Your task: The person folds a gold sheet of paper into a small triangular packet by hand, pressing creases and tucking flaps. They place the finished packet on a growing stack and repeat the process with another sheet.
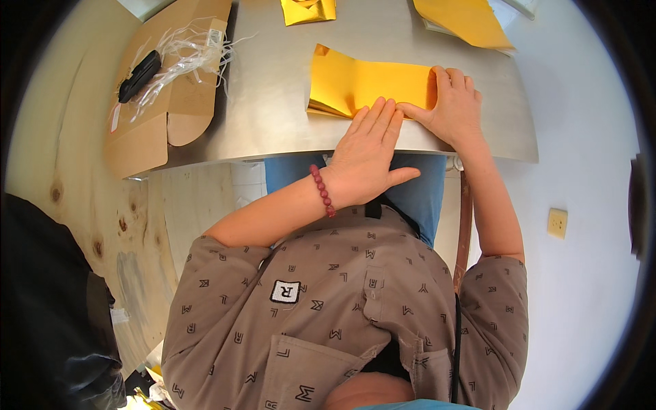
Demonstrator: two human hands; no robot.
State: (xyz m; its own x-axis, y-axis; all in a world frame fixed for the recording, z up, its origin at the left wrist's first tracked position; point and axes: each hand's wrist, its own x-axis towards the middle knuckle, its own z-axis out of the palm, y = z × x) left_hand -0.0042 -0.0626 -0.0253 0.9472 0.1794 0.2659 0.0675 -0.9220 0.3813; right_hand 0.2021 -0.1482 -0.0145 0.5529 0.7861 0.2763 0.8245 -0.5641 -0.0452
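Note:
A folded sheet of shiny gold paper (362, 83) lies on the brushed metal table (273, 116) in front of me. My left hand (365, 154), with a red bead bracelet on its wrist, lies flat with straight fingers, its fingertips resting on the paper's near edge. My right hand (452, 106) sits on the right end of the paper, fingers bent over that edge and thumb pointing left along the near edge. The paper's left end is lifted a little, showing layers underneath.
A cardboard box (171, 109) stands open at the table's left corner, with a black object (140, 75) and clear plastic strands (188, 51) on it. More gold sheets (309, 10) (468, 20) lie at the far edge. Below are wooden boards (82, 205) and a wall socket (557, 223).

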